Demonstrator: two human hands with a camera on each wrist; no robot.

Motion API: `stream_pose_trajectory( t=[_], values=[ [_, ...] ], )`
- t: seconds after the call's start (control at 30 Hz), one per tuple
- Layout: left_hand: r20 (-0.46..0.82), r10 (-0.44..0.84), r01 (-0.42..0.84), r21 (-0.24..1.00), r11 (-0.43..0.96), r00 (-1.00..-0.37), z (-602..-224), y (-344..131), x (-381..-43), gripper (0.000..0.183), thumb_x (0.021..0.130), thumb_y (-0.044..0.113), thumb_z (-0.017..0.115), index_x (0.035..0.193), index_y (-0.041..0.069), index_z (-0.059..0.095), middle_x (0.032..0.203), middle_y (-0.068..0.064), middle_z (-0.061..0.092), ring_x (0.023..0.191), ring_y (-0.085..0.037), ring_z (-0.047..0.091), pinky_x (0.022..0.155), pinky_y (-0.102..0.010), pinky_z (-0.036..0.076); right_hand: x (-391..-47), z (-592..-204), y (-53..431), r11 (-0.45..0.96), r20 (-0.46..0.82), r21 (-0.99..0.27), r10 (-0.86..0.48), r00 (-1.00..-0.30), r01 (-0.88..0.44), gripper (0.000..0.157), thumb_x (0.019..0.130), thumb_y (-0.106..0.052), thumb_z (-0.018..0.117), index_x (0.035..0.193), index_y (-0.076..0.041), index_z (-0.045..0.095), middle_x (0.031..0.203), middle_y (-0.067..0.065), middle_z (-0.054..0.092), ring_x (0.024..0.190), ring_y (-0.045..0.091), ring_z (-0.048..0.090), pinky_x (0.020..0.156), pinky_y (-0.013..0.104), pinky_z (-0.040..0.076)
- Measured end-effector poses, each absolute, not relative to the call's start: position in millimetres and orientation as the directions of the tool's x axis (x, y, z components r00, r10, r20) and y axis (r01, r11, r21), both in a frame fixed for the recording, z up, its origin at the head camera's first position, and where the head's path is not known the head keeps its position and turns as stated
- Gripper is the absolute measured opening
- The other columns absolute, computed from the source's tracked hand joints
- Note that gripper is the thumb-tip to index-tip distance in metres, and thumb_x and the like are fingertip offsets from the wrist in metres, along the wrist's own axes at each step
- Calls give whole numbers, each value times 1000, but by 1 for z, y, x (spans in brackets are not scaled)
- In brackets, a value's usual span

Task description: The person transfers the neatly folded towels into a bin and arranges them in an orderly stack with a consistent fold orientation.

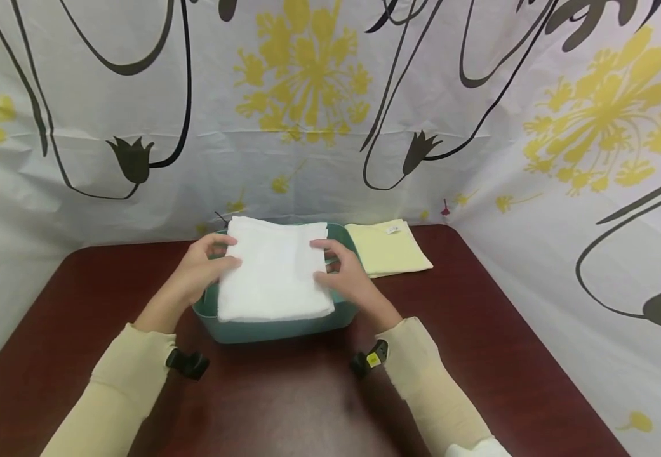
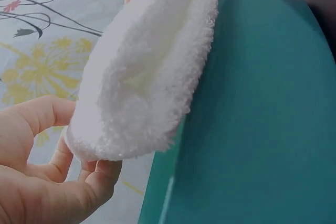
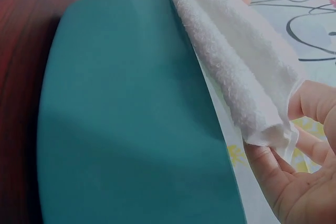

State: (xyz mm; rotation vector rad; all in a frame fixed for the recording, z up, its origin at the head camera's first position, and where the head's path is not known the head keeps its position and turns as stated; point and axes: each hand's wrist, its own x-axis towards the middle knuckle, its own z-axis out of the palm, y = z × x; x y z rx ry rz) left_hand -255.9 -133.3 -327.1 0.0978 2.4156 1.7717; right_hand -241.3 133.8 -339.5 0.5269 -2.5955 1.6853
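Observation:
A folded white terry towel (image 1: 275,270) spans the top of a teal plastic basin (image 1: 279,331), overlapping much of its opening in the head view. My left hand (image 1: 200,270) grips the towel's left edge. On the opposite edge, my right hand (image 1: 348,271) holds it between thumb and fingers. In the left wrist view the towel's thick fold (image 2: 142,72) lies between the thumb and the fingers curled beneath it. The right wrist view has the towel's layered corner (image 3: 262,114) pinched close above the basin's rim. Most of the basin's inside is hidden by the towel.
A folded pale yellow cloth (image 1: 393,249) with a small white label lies right of the basin, near the back edge of the dark red-brown table (image 1: 261,400). A white curtain (image 1: 204,114) with yellow and grey flower prints surrounds the table at the back and sides.

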Motion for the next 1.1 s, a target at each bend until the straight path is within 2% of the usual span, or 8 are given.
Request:
stream_pose_trajectory(
  t=[0.27,0.43,0.53,0.67,0.77,0.93,1.1],
  values=[
    [-74,152,-23,948,318,-986,-323,-128,-269,43,85,6,59,124,0,42,118,-19,35,82,-24,43,63,-29,44,-252,-341,139,372,185,-885,-272,-944,-281,52,80,2,60,130,-10,50,118,16,49,75,25,52,64,30,45],
    [-83,165,-24,944,330,-983,-320,-127,-276,44,86,7,58,126,0,41,120,-19,33,81,-23,42,63,-30,43,-257,-336,139,403,179,-873,-258,-949,-275,51,79,1,61,128,-10,51,114,17,51,76,25,54,66,31,46],
    [-89,174,-27,942,334,-981,-318,-126,-280,45,86,7,57,127,0,40,122,-20,33,84,-25,41,65,-32,42,-263,-334,140,423,173,-865,-253,-952,-269,50,79,1,61,127,-9,52,111,17,51,78,25,53,69,31,45],
    [-106,182,-40,942,332,-977,-316,-124,-286,45,86,6,58,127,-1,40,126,-21,33,98,-27,40,70,-33,41,-272,-334,141,443,156,-856,-268,-951,-265,48,79,1,60,126,-9,53,109,16,49,80,25,47,68,31,41],
    [-113,184,-45,940,337,-977,-316,-123,-291,44,85,6,58,126,-1,41,122,-19,35,101,-27,37,71,-34,41,-278,-333,141,467,134,-847,-277,-952,-255,48,79,0,59,126,-9,53,112,16,47,83,27,47,67,32,41],
    [-106,176,-38,935,352,-979,-316,-122,-300,43,84,4,57,123,-2,41,104,-12,35,89,-23,33,68,-34,39,-287,-330,140,522,91,-824,-261,-961,-220,53,80,-3,60,131,-13,49,114,16,47,91,28,48,71,35,43],
    [-130,180,-58,931,359,-975,-317,-121,-308,42,83,4,56,122,-2,42,102,-11,34,89,-23,32,67,-32,38,-297,-328,140,534,56,-822,-274,-960,-200,57,80,-2,60,134,-15,46,124,13,45,96,28,48,73,37,44]
  ],
)
